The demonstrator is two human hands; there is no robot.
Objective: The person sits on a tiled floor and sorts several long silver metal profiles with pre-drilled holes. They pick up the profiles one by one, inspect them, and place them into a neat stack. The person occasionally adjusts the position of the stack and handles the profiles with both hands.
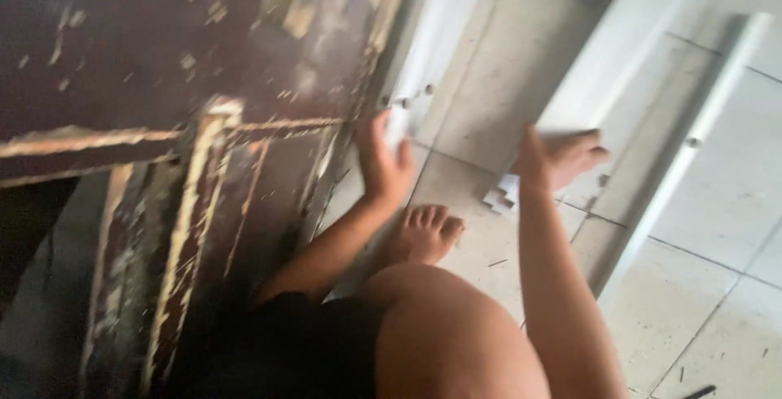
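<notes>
Two white panels are being handled on the tiled floor (489,122), next to a worn dark door (147,122).

Risks, as judged:
- Left panel (432,49) is being held only at its lower end, so it is likely being left free to swing or slip against the door edge.
- Bare foot (425,234) is being kept right below that panel end; a drop is likely landing on the toes.
- Right panel (619,65) is long and is being steadied at one end only; twisting or sliding on the tiles is possible.
- Small white bits (498,197) are lying near the foot, a slip hazard.

Pose:
- Left hand (383,163) is being raised, arm extended forward from beside the knee, grip closed around the left panel's end, thumb on one side, fingers wrapped round the other.
- Right hand (562,156) is being held out on a straight arm, pressed flat onto the right panel's near end, fingers spread. Whether anything is being gripped underneath cannot be told; the frame is blurred.
</notes>
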